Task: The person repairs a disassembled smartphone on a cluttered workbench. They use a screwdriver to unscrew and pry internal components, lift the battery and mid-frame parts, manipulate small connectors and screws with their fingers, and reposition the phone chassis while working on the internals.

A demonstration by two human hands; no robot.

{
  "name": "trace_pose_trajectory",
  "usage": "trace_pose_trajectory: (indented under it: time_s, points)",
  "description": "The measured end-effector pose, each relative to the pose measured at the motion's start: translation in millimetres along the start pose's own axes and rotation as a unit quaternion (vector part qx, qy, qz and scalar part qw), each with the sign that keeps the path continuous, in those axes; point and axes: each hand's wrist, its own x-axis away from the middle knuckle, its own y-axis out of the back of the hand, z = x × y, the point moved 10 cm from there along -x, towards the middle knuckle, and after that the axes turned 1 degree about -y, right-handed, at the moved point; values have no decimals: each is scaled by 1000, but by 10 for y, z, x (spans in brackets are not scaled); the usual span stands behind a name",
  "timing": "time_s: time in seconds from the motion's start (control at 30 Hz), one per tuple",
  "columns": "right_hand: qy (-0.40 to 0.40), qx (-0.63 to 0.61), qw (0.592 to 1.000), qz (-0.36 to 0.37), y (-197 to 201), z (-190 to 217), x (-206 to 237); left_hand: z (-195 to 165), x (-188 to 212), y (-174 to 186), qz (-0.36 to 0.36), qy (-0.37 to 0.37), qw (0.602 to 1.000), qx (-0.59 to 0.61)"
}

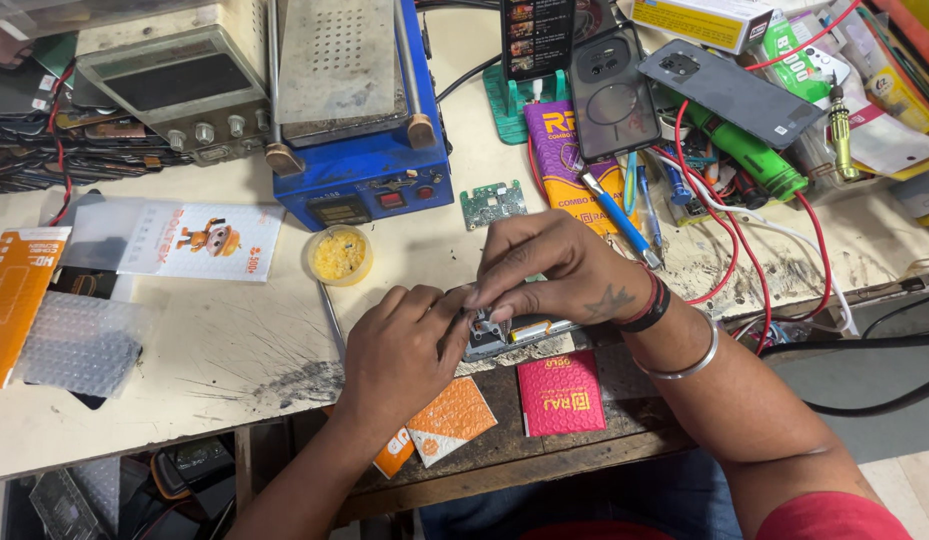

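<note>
An opened phone (504,335) lies at the near edge of the workbench, its insides showing. My left hand (404,350) grips its left end. My right hand (554,270) arches over it from the right, fingertips pinched down on a small part near the phone's top; what the fingers hold is too small to tell. A small green circuit board (493,204) lies on the bench just beyond my hands.
A blue heating station (359,110) stands behind, with a yellow-filled round pot (338,255) beside it. A blue-handled tool (614,215), red wires (814,250), phone back covers (729,90), and pink (560,392) and orange (449,420) packets surround the work spot.
</note>
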Motion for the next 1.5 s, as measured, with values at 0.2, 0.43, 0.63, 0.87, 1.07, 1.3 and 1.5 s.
trace_pose_trajectory:
  time_s: [0.2, 0.43, 0.63, 0.87, 1.07, 1.3, 1.5]
  points:
    - [-67, -59, 994, 67, -186, -106, -38, 79, 23, -98, 27, 10, 999, -27]
    - [19, 24, 999, 15, -107, 44, -67, 74, 27, -84, 29, 3, 1000, -10]
    - [-42, 36, 998, 23, -113, -60, -79, 82, 30, -118, 37, 10, 999, -10]
    - [32, 27, 999, 22, -175, 124, -113, 60, 18, -50, 18, -6, 1000, -12]
    - [-19, 4, 1000, 24, -116, 0, -96, 57, 21, -26, 18, -1, 1000, -1]
    - [15, -25, 998, 61, -212, 47, -78, 97, 16, -151, 56, 0, 998, -29]
    - [2, 0, 1000, 13, -85, 16, -56, 51, 34, -28, 10, -9, 1000, 3]
